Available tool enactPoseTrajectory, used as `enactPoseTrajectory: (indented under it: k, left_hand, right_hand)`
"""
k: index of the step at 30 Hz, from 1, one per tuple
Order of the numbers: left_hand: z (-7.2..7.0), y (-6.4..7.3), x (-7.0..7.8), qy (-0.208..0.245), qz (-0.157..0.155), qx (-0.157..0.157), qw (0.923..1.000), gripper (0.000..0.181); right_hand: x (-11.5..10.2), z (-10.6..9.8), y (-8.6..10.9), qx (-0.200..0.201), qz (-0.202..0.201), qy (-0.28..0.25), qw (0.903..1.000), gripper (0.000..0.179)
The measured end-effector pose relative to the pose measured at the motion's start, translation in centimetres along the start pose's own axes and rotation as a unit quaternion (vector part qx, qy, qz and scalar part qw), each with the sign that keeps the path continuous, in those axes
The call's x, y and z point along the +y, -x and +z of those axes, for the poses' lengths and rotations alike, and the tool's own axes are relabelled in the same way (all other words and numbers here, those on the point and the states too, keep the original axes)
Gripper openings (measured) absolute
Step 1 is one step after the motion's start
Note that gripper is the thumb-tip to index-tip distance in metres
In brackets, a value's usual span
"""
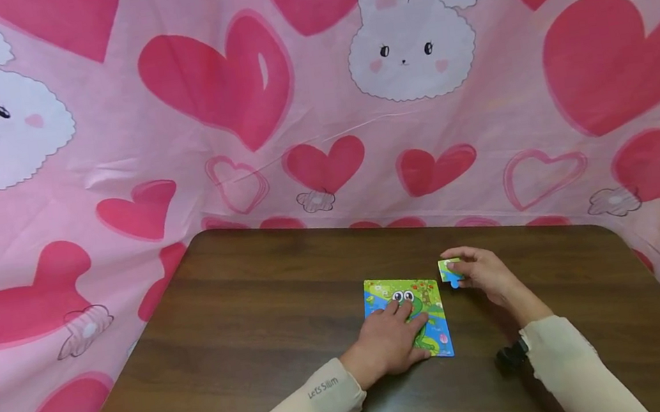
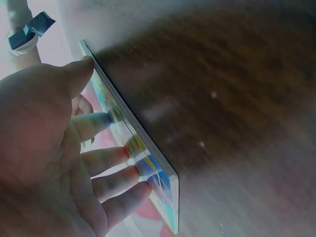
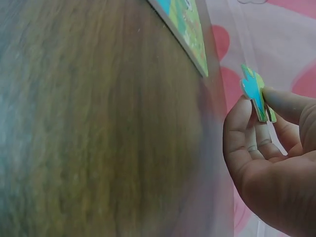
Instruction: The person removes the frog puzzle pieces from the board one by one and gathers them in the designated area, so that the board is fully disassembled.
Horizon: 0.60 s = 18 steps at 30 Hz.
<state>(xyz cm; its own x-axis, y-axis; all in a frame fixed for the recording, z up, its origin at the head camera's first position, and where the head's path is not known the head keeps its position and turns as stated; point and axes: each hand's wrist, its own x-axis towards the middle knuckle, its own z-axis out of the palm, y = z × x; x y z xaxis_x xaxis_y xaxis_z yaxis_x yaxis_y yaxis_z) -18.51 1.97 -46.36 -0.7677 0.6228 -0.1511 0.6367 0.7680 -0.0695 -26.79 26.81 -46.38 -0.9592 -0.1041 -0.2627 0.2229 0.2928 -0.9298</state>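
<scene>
A frog jigsaw puzzle (image 1: 435, 311), bright green and blue, lies flat on the table in front of the person. My left hand (image 1: 392, 339) rests on it with spread fingers, covering part of the frog. In the left wrist view the fingertips touch the printed face and the thumb lies by the board's edge (image 2: 133, 123). Beyond the puzzle's upper right corner, my right hand (image 1: 484, 274) pinches a puzzle piece (image 1: 450, 272) between thumb and fingers, off the table. The piece (image 3: 253, 91) is blue and green with a rounded tab; whether a second piece lies behind it, I cannot tell.
The brown wooden table (image 1: 244, 316) extends around the puzzle on every side. A pink curtain (image 1: 317, 116) with hearts and rabbits hangs along its back and sides. A black device (image 1: 511, 355) is strapped at the right wrist.
</scene>
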Motion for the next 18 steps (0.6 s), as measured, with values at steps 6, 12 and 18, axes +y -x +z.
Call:
enactPoseTrajectory:
  k: [6, 12, 18]
  left_hand:
    - [0.0, 0.1, -0.1, 0.003, 0.005, -0.002, 1.0, 0.066]
    - [0.1, 0.1, -0.1, 0.004, 0.006, -0.002, 1.0, 0.066]
    - [0.1, 0.1, 0.0, -0.003, 0.007, -0.002, 1.0, 0.066]
  right_hand:
    - [0.4, -0.7, 0.6, 0.009, 0.001, 0.007, 0.9999, 0.046]
    - [1.0, -1.7, 1.0, 0.024, 0.022, 0.033, 0.9989, 0.045]
    - [1.8, -2.3, 1.3, 0.019, 0.028, 0.037, 0.9987, 0.047]
